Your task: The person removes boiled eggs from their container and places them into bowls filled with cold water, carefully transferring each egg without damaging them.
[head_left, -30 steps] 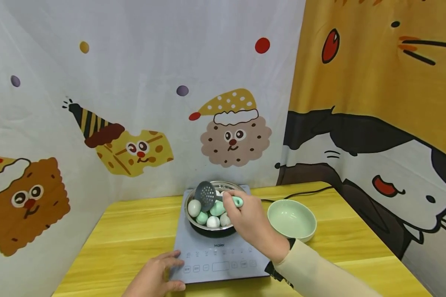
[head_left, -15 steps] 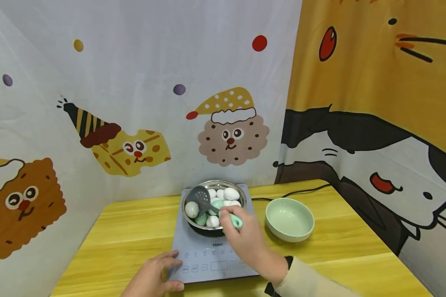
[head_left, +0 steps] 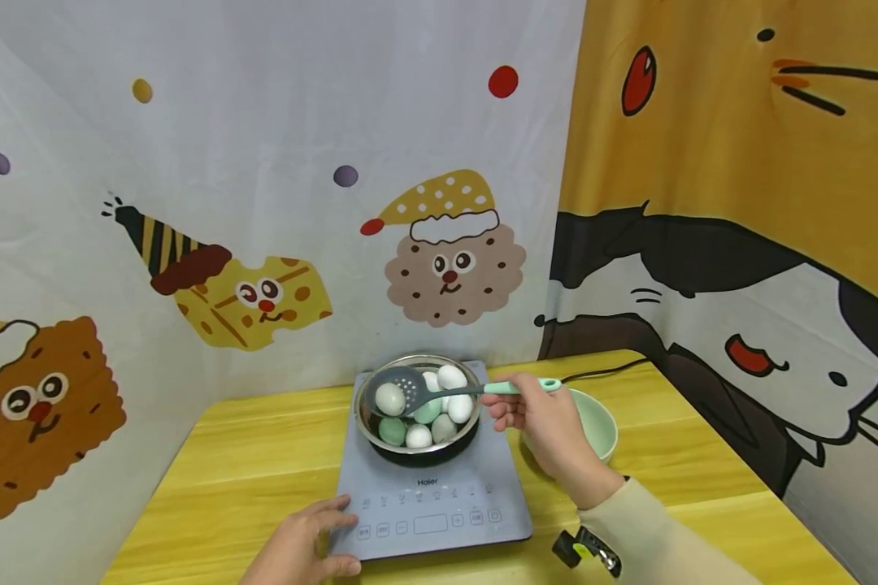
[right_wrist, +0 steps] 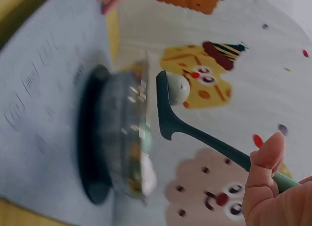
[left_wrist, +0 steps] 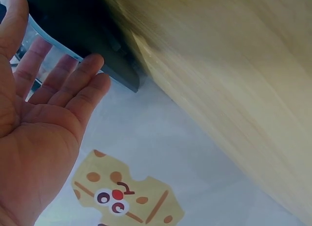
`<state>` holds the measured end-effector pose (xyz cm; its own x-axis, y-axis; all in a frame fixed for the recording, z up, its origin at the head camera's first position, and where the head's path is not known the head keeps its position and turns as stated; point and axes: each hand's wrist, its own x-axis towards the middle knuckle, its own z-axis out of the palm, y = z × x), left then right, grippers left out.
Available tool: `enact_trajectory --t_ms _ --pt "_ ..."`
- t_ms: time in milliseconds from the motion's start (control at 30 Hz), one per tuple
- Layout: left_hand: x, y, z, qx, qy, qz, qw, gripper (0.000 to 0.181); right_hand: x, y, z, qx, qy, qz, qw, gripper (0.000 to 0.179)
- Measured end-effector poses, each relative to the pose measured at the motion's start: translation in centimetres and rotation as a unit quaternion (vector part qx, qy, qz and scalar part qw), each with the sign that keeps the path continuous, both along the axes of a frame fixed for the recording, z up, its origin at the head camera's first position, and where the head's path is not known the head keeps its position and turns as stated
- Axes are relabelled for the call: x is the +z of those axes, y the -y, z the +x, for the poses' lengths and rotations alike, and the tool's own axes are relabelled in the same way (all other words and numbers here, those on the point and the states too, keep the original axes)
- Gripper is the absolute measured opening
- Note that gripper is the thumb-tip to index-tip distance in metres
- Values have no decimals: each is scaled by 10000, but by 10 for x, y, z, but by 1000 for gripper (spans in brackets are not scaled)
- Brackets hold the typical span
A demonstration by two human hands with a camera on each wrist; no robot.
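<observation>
A steel bowl [head_left: 418, 365] of white and pale green eggs stands on a grey induction cooker [head_left: 428, 496]. My right hand [head_left: 537, 414] grips the mint handle of a dark slotted spoon [head_left: 406, 391], held level over the bowl with one pale egg [head_left: 389, 398] lying in its scoop. In the right wrist view the slotted spoon [right_wrist: 168, 113] carries the egg [right_wrist: 177, 88] just above the blurred bowl [right_wrist: 126, 138]. My left hand [head_left: 303, 546] lies flat and open on the cooker's front left corner; its fingers [left_wrist: 73, 84] touch the cooker's edge.
A mint green bowl [head_left: 593, 418] sits to the right of the cooker, partly behind my right hand. A black cord [head_left: 600, 372] runs along the back of the yellow wooden table [head_left: 249, 463]. Cartoon-printed cloth walls close in the back and right.
The right hand has swung right and lifted the spoon out of the egg pile, now level with one egg in its scoop. The left hand has stayed on the cooker.
</observation>
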<state>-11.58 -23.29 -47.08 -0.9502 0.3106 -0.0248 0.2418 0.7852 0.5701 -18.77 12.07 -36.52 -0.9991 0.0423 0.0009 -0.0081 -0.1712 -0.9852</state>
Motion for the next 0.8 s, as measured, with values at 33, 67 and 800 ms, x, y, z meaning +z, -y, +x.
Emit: enact_trajectory --t_ms 33,67,800 --pt "0 0 0 -8 3 -7 10000 56 4 -5 0 -10 -37 -21 10000 35" --pt "0 0 -1 -26 2 -11 10000 56 8 -12 1 2 -78 -5 10000 36" --pt "-2 0 0 -206 -50 -254 9995 47 -19 -193 62 -1243 112 2623 9569 61"
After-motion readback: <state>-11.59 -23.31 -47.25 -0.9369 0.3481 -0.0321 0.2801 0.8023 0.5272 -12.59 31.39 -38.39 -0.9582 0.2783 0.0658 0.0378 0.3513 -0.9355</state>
